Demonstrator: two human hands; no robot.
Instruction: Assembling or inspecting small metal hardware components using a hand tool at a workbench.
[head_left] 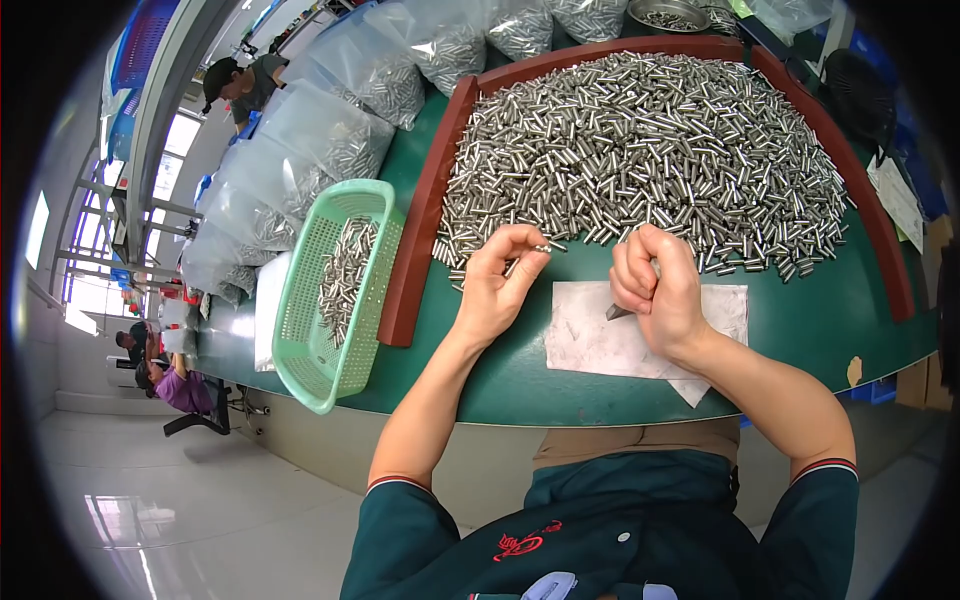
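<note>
A big heap of small shiny metal pins (640,150) lies on the green tabletop in front of me. At its near edge, my left hand (497,292) pinches one metal pin (552,247) between thumb and fingertips; another may sit in the curled fingers. Over a stained white sheet (580,335), my right hand (662,290) is closed round a dark tool (618,312). Only a blunt, flat end of that tool shows below the fist, so its kind is hidden. The two hands are apart.
Dark red wooden bars (413,260) border the heap on three sides. Left of them stands a green perforated basket (283,335) with more pins. Clear plastic bags of pins (385,85) line the table's far left, and a metal bowl (668,15) stands behind. Other people sit farther off at left.
</note>
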